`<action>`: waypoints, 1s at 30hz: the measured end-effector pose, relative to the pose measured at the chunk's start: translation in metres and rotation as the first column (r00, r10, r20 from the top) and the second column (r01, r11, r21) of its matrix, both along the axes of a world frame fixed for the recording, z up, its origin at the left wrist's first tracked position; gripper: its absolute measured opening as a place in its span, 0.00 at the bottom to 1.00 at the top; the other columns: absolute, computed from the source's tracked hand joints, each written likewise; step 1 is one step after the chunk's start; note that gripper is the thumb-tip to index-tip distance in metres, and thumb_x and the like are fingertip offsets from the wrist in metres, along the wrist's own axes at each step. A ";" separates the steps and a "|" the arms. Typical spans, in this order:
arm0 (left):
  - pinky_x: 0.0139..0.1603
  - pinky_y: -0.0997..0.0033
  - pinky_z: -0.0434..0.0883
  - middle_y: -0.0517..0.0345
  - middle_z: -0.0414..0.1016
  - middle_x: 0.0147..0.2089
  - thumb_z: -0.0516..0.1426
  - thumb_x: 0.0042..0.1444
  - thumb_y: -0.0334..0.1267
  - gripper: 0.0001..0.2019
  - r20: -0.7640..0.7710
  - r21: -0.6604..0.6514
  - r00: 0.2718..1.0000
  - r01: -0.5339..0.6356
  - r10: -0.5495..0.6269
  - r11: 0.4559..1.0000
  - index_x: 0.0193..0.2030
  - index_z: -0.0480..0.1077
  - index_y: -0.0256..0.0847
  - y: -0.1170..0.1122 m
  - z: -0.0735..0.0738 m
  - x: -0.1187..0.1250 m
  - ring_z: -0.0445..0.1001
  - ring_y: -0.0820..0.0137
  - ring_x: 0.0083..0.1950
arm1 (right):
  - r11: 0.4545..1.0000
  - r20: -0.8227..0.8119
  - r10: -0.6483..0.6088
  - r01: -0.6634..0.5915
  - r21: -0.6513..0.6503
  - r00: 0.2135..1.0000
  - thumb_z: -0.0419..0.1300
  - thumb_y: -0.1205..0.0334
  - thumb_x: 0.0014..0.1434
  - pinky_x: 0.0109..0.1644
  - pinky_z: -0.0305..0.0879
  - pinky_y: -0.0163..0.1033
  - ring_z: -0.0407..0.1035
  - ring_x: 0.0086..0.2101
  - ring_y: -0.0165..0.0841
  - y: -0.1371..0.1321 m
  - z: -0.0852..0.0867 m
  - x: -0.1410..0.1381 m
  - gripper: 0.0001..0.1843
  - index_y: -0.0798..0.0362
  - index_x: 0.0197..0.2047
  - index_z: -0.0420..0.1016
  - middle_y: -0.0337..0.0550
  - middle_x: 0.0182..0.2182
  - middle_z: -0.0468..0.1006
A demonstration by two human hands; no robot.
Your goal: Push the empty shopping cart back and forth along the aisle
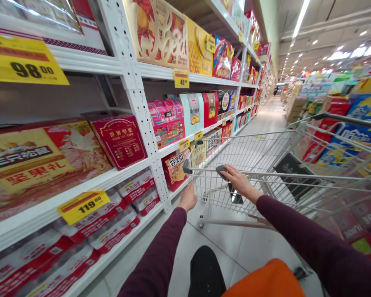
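Shopping cart [266, 175] on pale floor tiles [216, 243] beside white supermarket shelves [144, 123].

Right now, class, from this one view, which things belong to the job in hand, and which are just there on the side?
In the job:
shopping cart
right hand, at a dark grey piece by the cart's rail
left hand, near the cart's front end

Just there:
maroon box
pink box
yellow price tag
white shelving

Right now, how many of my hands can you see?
2. Your left hand is curled just below the front corner of the shopping cart; your right hand is at its near top rail, fingers over a dark gray piece.
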State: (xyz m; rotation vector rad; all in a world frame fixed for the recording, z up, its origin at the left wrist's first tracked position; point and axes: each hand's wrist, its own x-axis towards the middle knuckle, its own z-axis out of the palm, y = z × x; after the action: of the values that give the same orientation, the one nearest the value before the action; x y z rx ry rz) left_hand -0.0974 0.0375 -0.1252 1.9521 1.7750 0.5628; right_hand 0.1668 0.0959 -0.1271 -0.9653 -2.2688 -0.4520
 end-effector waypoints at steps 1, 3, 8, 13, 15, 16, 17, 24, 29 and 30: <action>0.67 0.61 0.52 0.41 0.55 0.67 0.48 0.46 0.21 0.35 0.013 -0.011 1.000 -0.007 0.007 1.000 0.64 0.52 0.30 -0.004 -0.004 0.001 0.53 0.61 0.68 | 1.000 -0.022 -0.007 0.007 0.014 1.000 0.46 0.75 0.59 0.57 0.64 0.50 0.60 0.57 0.40 -0.002 -0.003 0.009 0.23 0.50 0.52 0.71 0.49 0.54 0.69; 0.67 0.62 0.52 0.41 0.56 0.66 0.48 0.45 0.21 0.34 0.026 -0.021 1.000 -0.015 0.016 1.000 0.63 0.54 0.30 -0.013 -0.012 0.005 0.54 0.61 0.67 | 0.999 -0.056 -0.006 0.008 0.031 0.998 0.46 0.74 0.60 0.58 0.63 0.50 0.59 0.58 0.40 -0.007 -0.007 0.017 0.23 0.49 0.53 0.70 0.49 0.54 0.68; 0.66 0.64 0.53 0.41 0.57 0.66 0.49 0.43 0.21 0.35 0.091 -0.029 0.996 -0.010 0.012 1.000 0.63 0.55 0.29 -0.026 -0.032 0.017 0.56 0.61 0.67 | 0.991 0.058 0.117 -0.121 0.062 0.991 0.45 0.78 0.58 0.62 0.58 0.50 0.52 0.62 0.37 -0.010 0.000 -0.019 0.28 0.50 0.60 0.63 0.45 0.58 0.66; 0.67 0.66 0.50 0.41 0.56 0.66 0.50 0.42 0.22 0.35 0.179 -0.045 0.983 -0.030 0.037 0.999 0.63 0.56 0.29 -0.034 -0.046 0.022 0.55 0.61 0.67 | 0.962 0.240 0.239 -0.263 0.072 0.941 0.48 0.75 0.60 0.63 0.54 0.53 0.50 0.62 0.39 0.014 0.005 -0.082 0.25 0.52 0.59 0.63 0.48 0.58 0.67; 0.68 0.65 0.49 0.40 0.56 0.66 0.50 0.42 0.22 0.35 0.233 -0.065 0.971 -0.041 0.055 0.997 0.63 0.56 0.27 -0.039 -0.051 0.020 0.55 0.60 0.67 | 0.945 0.306 0.299 -0.325 0.037 0.904 0.49 0.74 0.60 0.62 0.57 0.51 0.56 0.60 0.39 0.026 -0.008 -0.094 0.21 0.54 0.56 0.67 0.49 0.55 0.70; 0.68 0.65 0.49 0.40 0.57 0.66 0.50 0.42 0.22 0.35 0.255 -0.076 0.965 -0.040 0.058 0.996 0.62 0.56 0.27 -0.041 -0.054 0.019 0.55 0.60 0.67 | 0.937 0.334 0.324 -0.348 0.011 0.885 0.50 0.74 0.60 0.61 0.58 0.50 0.59 0.58 0.38 0.031 -0.020 -0.096 0.20 0.54 0.53 0.69 0.50 0.53 0.71; 0.68 0.64 0.50 0.40 0.57 0.66 0.51 0.42 0.22 0.35 0.271 -0.087 0.961 -0.036 0.059 0.996 0.62 0.57 0.27 -0.044 -0.058 0.018 0.56 0.60 0.67 | 0.931 0.356 0.346 -0.363 -0.019 0.868 0.51 0.74 0.60 0.60 0.60 0.49 0.61 0.57 0.37 0.034 -0.033 -0.096 0.18 0.55 0.51 0.71 0.51 0.52 0.73; 0.67 0.63 0.52 0.43 0.60 0.65 0.51 0.42 0.23 0.35 0.274 -0.167 0.959 -0.031 0.076 0.985 0.62 0.59 0.31 -0.049 -0.082 0.008 0.57 0.60 0.66 | 0.935 0.415 0.353 -0.331 -0.126 0.838 0.53 0.72 0.60 0.54 0.66 0.47 0.67 0.51 0.38 0.029 -0.090 -0.083 0.13 0.56 0.45 0.75 0.52 0.47 0.76; 0.67 0.63 0.51 0.44 0.59 0.65 0.51 0.41 0.23 0.35 0.266 -0.161 0.961 -0.030 0.072 0.987 0.62 0.59 0.31 -0.042 -0.084 0.013 0.58 0.60 0.66 | 0.935 0.289 0.343 -0.355 -0.014 0.894 0.50 0.72 0.62 0.61 0.58 0.50 0.57 0.59 0.38 0.039 -0.041 -0.092 0.18 0.53 0.53 0.70 0.48 0.55 0.70; 0.67 0.63 0.51 0.45 0.60 0.65 0.51 0.41 0.23 0.35 0.270 -0.162 0.960 -0.033 0.076 0.986 0.62 0.59 0.32 -0.042 -0.084 0.014 0.58 0.60 0.66 | 0.935 0.275 0.340 -0.355 0.006 0.899 0.50 0.72 0.62 0.62 0.57 0.51 0.56 0.60 0.39 0.041 -0.033 -0.092 0.19 0.53 0.54 0.69 0.49 0.56 0.69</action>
State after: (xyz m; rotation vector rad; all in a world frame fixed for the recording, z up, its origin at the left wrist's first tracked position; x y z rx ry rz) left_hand -0.0830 -0.0041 -0.2089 1.6357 1.6485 0.6585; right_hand 0.0750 0.1370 -0.1603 -0.4708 -2.5902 -0.5094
